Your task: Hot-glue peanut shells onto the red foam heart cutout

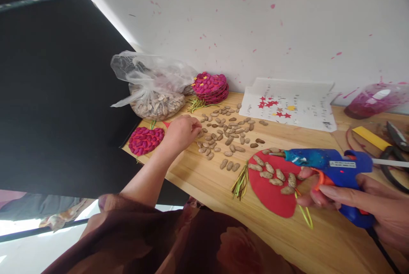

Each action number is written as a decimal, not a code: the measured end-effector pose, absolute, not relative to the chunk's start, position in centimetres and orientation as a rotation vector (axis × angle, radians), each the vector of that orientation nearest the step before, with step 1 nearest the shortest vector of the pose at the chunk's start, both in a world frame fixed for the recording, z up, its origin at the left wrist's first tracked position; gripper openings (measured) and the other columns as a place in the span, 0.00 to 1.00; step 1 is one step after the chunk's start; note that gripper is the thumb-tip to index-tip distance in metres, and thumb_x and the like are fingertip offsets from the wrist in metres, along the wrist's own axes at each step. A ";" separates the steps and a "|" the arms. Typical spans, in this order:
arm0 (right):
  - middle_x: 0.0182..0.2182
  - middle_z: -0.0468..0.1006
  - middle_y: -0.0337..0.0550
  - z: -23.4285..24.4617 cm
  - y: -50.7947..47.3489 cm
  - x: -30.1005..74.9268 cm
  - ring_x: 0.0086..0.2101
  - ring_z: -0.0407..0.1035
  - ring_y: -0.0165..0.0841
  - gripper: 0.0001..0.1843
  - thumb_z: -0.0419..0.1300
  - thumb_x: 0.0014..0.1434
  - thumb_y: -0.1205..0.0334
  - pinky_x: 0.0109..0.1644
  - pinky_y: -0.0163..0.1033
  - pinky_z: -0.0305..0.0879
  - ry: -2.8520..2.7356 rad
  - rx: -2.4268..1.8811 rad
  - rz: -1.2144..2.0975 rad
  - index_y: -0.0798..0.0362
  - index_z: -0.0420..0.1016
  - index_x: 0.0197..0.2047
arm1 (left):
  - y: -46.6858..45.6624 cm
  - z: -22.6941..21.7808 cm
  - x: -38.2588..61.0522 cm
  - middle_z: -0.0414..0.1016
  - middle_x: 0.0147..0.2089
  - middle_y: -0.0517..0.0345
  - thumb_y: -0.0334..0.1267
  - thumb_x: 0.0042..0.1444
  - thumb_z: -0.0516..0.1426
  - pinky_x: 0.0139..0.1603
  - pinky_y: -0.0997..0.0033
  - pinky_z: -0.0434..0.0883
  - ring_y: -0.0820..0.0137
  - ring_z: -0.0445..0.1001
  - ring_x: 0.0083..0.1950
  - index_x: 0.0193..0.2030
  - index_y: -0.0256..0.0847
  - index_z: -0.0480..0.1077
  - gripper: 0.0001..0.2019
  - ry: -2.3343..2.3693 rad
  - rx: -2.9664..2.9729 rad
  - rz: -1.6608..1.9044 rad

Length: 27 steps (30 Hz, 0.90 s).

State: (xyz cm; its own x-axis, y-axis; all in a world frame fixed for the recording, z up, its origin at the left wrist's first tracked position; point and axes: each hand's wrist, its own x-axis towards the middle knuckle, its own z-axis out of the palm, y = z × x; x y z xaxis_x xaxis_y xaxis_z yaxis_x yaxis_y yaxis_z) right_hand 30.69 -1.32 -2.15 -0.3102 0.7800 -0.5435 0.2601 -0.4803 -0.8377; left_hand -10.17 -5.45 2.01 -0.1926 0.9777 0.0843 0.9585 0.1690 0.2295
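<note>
My right hand [380,206] grips a blue hot glue gun [329,162], with fingers at its orange trigger. The metal nozzle points left over a red heart-shaped piece [277,204]. Several unshelled peanuts [269,167] lie on that piece, which has a yellow-green loop and a tassel [241,182]. My left hand [182,132] is at the left edge of a spread of loose peanuts [229,141]. Its fingertips are bent together beside a peanut; whether anything is between them is hidden.
Left of my left arm lies a heart covered in magenta-painted peanuts [146,140]. Behind are a plastic bag of peanuts [156,102] and a stack of similar magenta pieces [211,88]. A paper with stars [306,108], a pink-stained container [367,101] and scissors [398,137] stand rightward.
</note>
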 end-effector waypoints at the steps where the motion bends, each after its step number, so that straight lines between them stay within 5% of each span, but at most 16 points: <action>1: 0.29 0.84 0.53 -2.1 -1.3 30.8 0.41 0.81 0.65 0.11 0.74 0.40 0.46 0.42 0.54 0.81 -1.318 -1.538 1.918 0.42 0.83 0.22 | -4.9 2.0 -9.9 0.82 0.40 0.50 0.35 0.57 0.57 0.50 0.62 0.72 0.60 0.78 0.43 0.38 0.39 0.81 0.10 2.332 1.967 0.344; 6: 0.34 0.86 0.53 -2.7 -1.2 31.5 0.46 0.79 0.65 0.10 0.75 0.42 0.46 0.51 0.56 0.78 -1.271 -1.548 2.012 0.41 0.85 0.25 | -2.6 1.5 -9.1 0.83 0.40 0.50 0.34 0.56 0.57 0.51 0.63 0.73 0.60 0.79 0.44 0.38 0.40 0.82 0.11 2.330 2.046 0.258; 13: 0.31 0.87 0.54 -0.1 -2.5 29.0 0.42 0.81 0.64 0.15 0.78 0.35 0.47 0.41 0.58 0.81 -1.121 -1.588 1.974 0.44 0.84 0.23 | -1.6 0.8 -9.2 0.84 0.39 0.51 0.34 0.56 0.57 0.49 0.64 0.73 0.61 0.79 0.40 0.39 0.40 0.83 0.11 2.339 1.985 0.216; 17: 0.28 0.87 0.51 1.5 -3.3 27.7 0.39 0.83 0.58 0.17 0.79 0.32 0.49 0.40 0.51 0.82 -1.025 -1.668 1.955 0.46 0.81 0.22 | -1.6 0.9 -9.1 0.84 0.40 0.50 0.34 0.56 0.58 0.49 0.64 0.72 0.60 0.79 0.42 0.39 0.40 0.83 0.11 2.349 1.964 0.216; 27: 0.25 0.83 0.46 0.9 -2.3 28.4 0.32 0.82 0.48 0.17 0.78 0.37 0.49 0.37 0.45 0.81 -1.096 -1.522 1.959 0.50 0.80 0.22 | -2.0 0.5 -9.4 0.83 0.35 0.52 0.36 0.57 0.59 0.45 0.64 0.72 0.62 0.78 0.37 0.37 0.42 0.81 0.08 2.362 1.926 0.300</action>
State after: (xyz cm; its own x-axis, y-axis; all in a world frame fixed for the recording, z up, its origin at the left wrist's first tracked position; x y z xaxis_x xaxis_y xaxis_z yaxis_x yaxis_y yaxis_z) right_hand 28.38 -2.32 0.92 -0.3081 0.7337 -0.6056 0.1324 -0.5973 -0.7910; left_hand -9.43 -1.96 0.49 -0.2074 0.9763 0.0620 0.9608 0.1913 0.2008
